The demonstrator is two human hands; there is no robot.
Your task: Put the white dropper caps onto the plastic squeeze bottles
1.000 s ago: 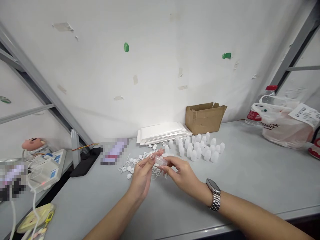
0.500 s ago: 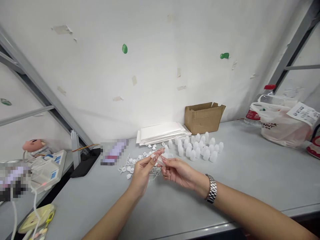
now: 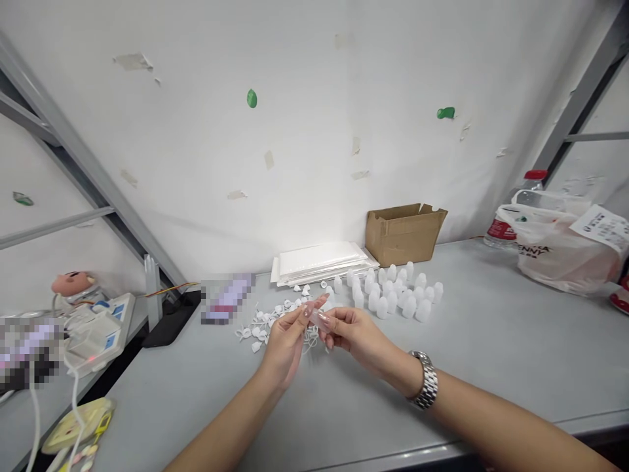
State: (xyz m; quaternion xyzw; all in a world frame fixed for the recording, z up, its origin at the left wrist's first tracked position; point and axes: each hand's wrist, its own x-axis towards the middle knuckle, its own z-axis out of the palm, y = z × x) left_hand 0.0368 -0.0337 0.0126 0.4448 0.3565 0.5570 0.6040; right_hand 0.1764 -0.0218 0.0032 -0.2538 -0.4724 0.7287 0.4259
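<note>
My left hand (image 3: 285, 341) and my right hand (image 3: 351, 331) meet above the middle of the grey table, fingertips pinched together. Between them is a small translucent white piece (image 3: 314, 317), largely covered by the fingers, so its full shape is hidden. Just behind and left of my left hand lies a loose pile of small white caps with thin white cords (image 3: 260, 319). To the right, beyond my right hand, stand several frosted white dome-topped pieces (image 3: 382, 307) in a loose group.
A stack of flat white packets (image 3: 319, 259) lies against the wall, beside an open cardboard box (image 3: 407, 235). On the right are a plastic bag (image 3: 560, 252) and a red-capped bottle (image 3: 501, 229). A power strip (image 3: 105, 334) with cables and a blurred-out phone-like object (image 3: 228, 299) occupy the left.
Both hands stay together on the translucent piece. My right wrist has shifted slightly right and down, its fingers now more curled, and the view has moved a little.
</note>
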